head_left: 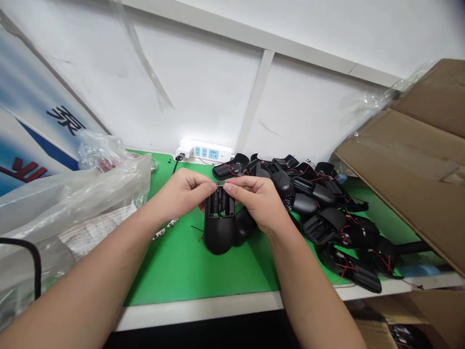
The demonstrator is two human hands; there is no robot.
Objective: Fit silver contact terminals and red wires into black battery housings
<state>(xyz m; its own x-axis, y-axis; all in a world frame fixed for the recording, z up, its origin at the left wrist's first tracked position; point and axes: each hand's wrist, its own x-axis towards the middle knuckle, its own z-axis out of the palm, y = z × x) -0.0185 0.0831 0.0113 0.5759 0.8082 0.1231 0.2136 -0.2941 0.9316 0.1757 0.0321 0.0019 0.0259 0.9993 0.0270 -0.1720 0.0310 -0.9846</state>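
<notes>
A black plastic housing [219,235] with an open battery compartment faces me above the green table top, its rounded end toward me. My left hand [187,191] is closed at the left of its far end, thumb pressed on the compartment's edge. At the right of the same end my right hand [256,196] is closed too, thumb and forefinger pinched together. Between the two thumbs a small shiny piece [221,183] shows, too small to name. Behind and right of the held housing lies another black rounded part [244,227], partly hidden by my right hand.
A heap of similar black housings with red wires [316,194] covers the table's right side. A white power strip [212,152] stands against the wall. Small metal strips [160,234] lie by my left forearm. Plastic bags [109,189] are at left, a cardboard box [410,160] at right.
</notes>
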